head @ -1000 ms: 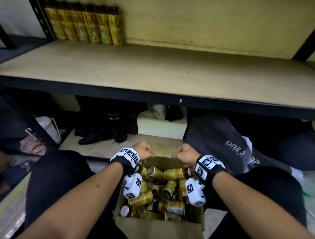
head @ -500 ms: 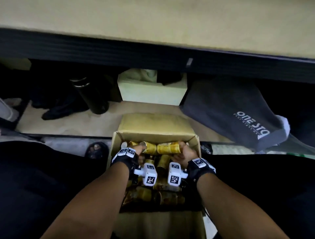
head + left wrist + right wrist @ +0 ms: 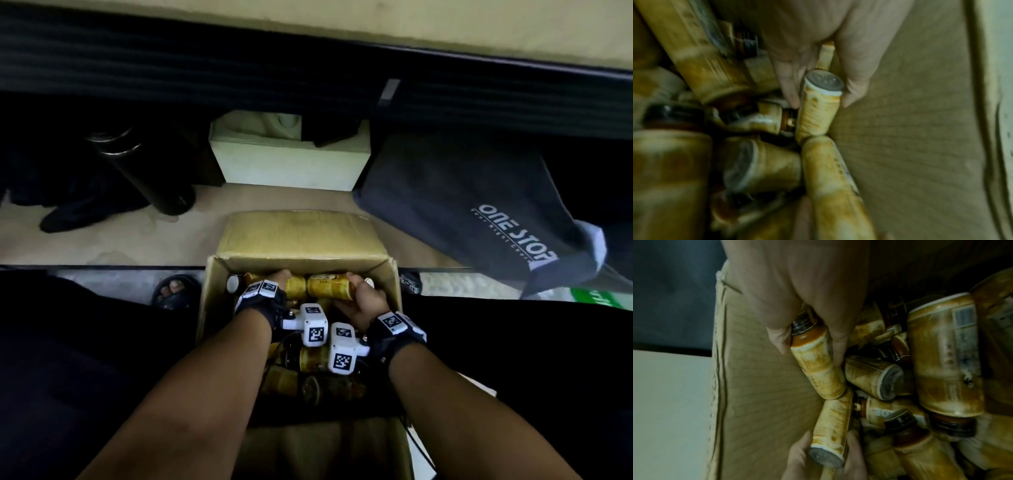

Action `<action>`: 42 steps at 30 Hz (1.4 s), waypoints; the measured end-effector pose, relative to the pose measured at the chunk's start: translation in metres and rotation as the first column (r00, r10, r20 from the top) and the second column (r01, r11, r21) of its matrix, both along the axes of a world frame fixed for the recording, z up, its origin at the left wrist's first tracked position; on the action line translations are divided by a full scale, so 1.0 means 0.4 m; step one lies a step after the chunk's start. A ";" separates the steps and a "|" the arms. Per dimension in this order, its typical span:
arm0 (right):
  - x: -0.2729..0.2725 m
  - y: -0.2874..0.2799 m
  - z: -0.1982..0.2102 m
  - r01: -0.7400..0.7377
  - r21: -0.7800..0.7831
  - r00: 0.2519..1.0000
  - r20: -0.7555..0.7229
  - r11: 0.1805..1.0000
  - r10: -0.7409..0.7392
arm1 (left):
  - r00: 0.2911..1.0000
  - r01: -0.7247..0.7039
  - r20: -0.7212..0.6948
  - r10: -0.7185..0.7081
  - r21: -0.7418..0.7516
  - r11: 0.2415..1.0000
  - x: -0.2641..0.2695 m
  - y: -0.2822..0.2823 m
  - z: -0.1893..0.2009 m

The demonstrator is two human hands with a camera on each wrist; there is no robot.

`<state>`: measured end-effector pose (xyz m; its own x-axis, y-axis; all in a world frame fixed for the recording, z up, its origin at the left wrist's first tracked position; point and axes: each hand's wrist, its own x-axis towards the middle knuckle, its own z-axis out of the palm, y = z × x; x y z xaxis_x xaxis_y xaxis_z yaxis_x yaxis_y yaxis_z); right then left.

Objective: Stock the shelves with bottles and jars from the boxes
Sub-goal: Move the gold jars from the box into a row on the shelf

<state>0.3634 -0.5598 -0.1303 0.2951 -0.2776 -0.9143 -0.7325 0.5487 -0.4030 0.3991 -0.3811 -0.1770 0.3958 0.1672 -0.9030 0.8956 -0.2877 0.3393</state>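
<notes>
Both hands inside the cardboard box (image 3: 387, 274), each gripping one gold-labelled bottle at the far wall.

Left bottle (image 3: 295, 286) and right bottle (image 3: 330, 286) lie on their sides, end to end and touching, against the box's far wall, on top of the heap of loose bottles (image 3: 308, 380) filling the box. Left hand (image 3: 274, 279): fingers and thumb wrapped round the left bottle near its pale flat base, seen in the left wrist view (image 3: 823, 82). Right hand (image 3: 364, 301): curled round the right bottle at its dark cap and neck (image 3: 803, 324). The box sits on the floor between the person's knees, far flap folded out. Behind it a lower shelf board (image 3: 102, 240) carries a black flask (image 3: 144, 171), a pale box (image 3: 287, 164) and a grey "ONE STOP" bag (image 3: 462, 205).
</notes>
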 end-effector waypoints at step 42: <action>0.076 0.155 1.079 0.019 -0.582 -0.035 0.812 0.813 0.582 | 0.104 0.189 0.994 -0.045 0.025 0.982 0.017 0.137 1.137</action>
